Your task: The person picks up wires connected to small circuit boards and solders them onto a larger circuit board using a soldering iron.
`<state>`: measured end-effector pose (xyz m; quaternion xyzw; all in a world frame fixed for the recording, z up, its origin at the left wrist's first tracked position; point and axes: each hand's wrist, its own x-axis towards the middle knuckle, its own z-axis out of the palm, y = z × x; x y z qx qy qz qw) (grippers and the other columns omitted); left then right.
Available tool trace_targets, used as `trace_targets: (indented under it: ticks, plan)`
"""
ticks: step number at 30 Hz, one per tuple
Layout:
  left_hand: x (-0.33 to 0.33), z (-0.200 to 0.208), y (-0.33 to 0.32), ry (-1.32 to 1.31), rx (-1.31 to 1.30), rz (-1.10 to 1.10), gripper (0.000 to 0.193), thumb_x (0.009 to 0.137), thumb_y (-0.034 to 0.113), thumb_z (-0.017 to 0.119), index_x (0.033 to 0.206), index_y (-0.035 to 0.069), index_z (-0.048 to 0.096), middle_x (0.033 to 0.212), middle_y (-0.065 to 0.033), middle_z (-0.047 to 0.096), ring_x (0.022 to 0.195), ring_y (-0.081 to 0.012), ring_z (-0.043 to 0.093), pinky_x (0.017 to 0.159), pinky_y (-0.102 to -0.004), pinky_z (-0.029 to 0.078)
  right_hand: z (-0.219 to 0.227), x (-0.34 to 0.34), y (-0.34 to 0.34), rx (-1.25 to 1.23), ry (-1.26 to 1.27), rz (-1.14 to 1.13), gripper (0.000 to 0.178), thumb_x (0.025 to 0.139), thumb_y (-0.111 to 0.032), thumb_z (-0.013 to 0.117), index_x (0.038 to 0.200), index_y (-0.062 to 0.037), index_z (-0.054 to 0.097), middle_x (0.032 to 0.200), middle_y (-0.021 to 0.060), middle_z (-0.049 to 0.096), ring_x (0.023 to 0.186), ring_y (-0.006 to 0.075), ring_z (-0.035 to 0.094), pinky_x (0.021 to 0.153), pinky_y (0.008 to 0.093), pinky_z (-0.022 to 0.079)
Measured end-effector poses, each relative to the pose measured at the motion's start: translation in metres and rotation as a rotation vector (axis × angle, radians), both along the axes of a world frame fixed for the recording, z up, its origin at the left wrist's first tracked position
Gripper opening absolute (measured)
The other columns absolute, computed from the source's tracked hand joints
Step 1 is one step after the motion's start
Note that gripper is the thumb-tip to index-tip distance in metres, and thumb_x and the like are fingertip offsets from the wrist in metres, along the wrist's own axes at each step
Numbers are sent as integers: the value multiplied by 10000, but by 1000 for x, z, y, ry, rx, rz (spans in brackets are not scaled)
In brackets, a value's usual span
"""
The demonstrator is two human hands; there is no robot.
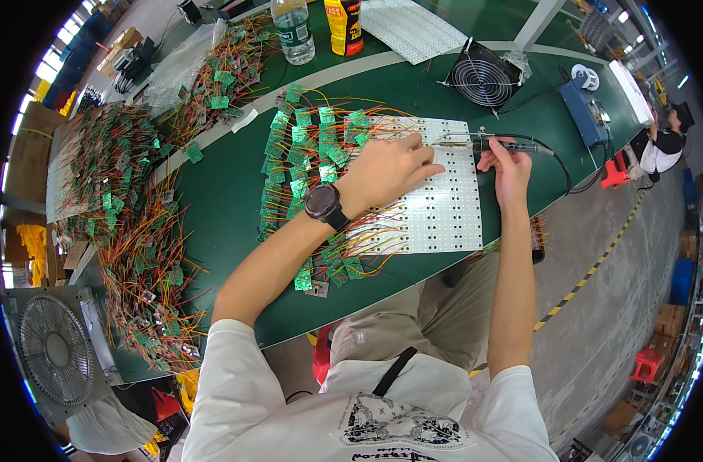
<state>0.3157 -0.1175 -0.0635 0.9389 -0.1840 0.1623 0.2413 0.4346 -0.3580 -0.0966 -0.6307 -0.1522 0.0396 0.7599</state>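
Note:
A white LED panel board [444, 208] lies on the green workbench [220, 192], with several small green circuit boards on red and yellow wires [305, 146] fanned along its left side. My left hand [390, 169], a black watch on its wrist, rests on the panel's upper left part with fingers pinched as if on a thin wire; I cannot see what is in them. My right hand [509, 165] holds a dark soldering iron [494, 143] level, its tip pointing left over the panel's top edge, close to the left fingertips.
Heaps of wired green boards [135, 223] cover the bench's left side. A small black fan [482, 77], a blue soldering station [586, 112], a clear bottle [293, 31] and a yellow can [343, 27] stand at the back. A grey fan [55, 350] sits lower left. Another person [663, 142] is far right.

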Motion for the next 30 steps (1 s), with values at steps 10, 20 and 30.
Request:
trace_targets:
  ticks: [10,20,30]
  plan:
    - [-2,0,3,-6,-8,-45,416,942,423,621,868,20,693,1011,-152,590,746,-327,645,667,-428,528,1,0,1,23,21,-1,197,899,-107,686,1009,54,657,745,118,668,567,181,643,537,257,482]
    - [2,3,-1,-205,-1,64,192,905,212,665,886,21,663,1032,-118,568,928,-281,597,766,-393,532,2,-1,-1,-1,23,2,212,918,-129,681,1027,52,663,739,102,678,563,161,629,544,254,473]
    - [7,-11,6,-154,-21,92,81,787,122,703,809,45,713,916,-48,707,859,-252,664,709,-386,555,2,-1,1,-15,12,17,210,898,-117,691,1010,58,662,732,127,666,557,188,652,521,259,486]
